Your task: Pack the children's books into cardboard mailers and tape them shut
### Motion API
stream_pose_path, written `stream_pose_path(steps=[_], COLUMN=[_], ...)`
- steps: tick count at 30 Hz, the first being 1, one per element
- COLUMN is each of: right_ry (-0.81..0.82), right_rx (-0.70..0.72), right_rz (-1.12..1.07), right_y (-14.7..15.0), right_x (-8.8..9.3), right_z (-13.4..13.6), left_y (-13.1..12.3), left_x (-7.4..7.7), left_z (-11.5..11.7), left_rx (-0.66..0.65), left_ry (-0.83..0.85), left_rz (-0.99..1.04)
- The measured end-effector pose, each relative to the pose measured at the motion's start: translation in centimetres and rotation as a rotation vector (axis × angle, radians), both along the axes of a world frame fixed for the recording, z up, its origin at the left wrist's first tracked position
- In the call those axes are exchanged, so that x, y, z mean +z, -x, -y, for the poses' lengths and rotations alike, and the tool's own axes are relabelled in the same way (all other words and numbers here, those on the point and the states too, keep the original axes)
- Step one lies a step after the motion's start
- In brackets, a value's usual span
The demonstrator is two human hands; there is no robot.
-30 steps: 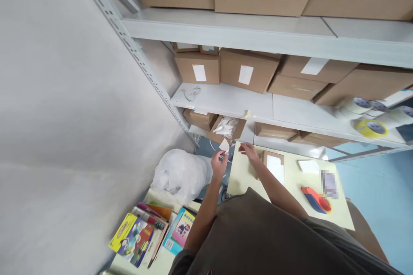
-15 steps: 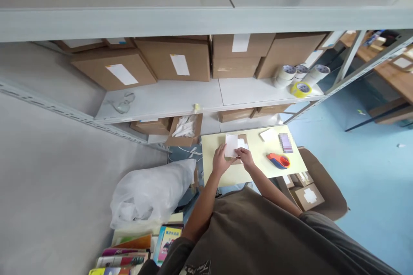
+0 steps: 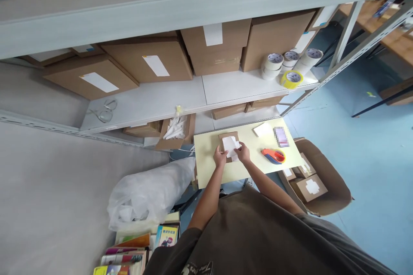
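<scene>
A small white sheet of paper (image 3: 229, 144) lies over a flat brown cardboard box (image 3: 224, 136) on the pale yellow table (image 3: 206, 167). At the lower left of the paper, my left hand (image 3: 220, 157) is closed, its thumb on the paper's edge and its fingers beside the box. My right hand (image 3: 243, 153) pinches the right edge of the paper between thumb and fingers. More white paper shows under the sheet near my right fingers. An orange and blue tape dispenser (image 3: 273, 155) rests to the right of my hands.
Behind the table stands a grey shelf (image 3: 238, 88) with cardboard boxes, tape rolls (image 3: 292, 79) and glasses (image 3: 106, 114). A white paper stack (image 3: 263, 129) lies at the table's back right. An open carton (image 3: 337, 187) holds small boxes at right; a white plastic bag (image 3: 151, 189) sits left.
The white paper has come down onto the box and now lies tilted over it. My left hand has shifted to the paper's lower left corner. The view has turned slightly right.
</scene>
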State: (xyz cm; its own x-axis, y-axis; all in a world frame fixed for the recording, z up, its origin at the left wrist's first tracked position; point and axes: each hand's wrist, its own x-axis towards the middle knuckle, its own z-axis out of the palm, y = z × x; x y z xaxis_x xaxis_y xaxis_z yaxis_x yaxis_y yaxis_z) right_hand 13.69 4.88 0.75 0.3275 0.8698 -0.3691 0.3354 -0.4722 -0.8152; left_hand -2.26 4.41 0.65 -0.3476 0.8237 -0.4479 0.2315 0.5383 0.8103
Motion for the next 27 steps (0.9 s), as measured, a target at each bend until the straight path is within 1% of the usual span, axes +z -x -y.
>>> stream_pose_path(steps=[5, 9, 12, 15, 19, 23, 27], right_ry=[0.068, 0.092, 0.078, 0.093, 0.13, 0.158, 0.193], right_rx=[0.088, 0.147, 0.204, 0.267, 0.335, 0.371, 0.384], right_rz=[0.123, 0.144, 0.141, 0.156, 0.196, 0.245, 0.285], right_y=[-0.5, -0.4, -0.2, 0.5, 1.8, 2.7, 2.8], right_x=[-0.5, -0.8, -1.1, -1.4, -2.0, -2.3, -2.3], right_z=[-0.5, -0.3, 0.1, 1.0, 2.2, 2.8, 2.7], left_y=[-1.3, -1.6, -1.1, -0.2, 0.9, 1.4, 1.4], left_x=[-0.3, -0.6, -0.8, -1.0, -1.4, -1.9, -2.4], left_z=[-1.1, -1.0, -0.1, 1.4, 3.2, 3.6, 3.5], left_rx=[-0.09, -0.111, -0.101, -0.094, -0.071, -0.049, -0.079], left_ry=[0.075, 0.086, 0.052, 0.016, 0.031, 0.045, 0.031], left_rz=[-0.202, -0.276, -0.289, -0.309, -0.349, -0.358, -0.36])
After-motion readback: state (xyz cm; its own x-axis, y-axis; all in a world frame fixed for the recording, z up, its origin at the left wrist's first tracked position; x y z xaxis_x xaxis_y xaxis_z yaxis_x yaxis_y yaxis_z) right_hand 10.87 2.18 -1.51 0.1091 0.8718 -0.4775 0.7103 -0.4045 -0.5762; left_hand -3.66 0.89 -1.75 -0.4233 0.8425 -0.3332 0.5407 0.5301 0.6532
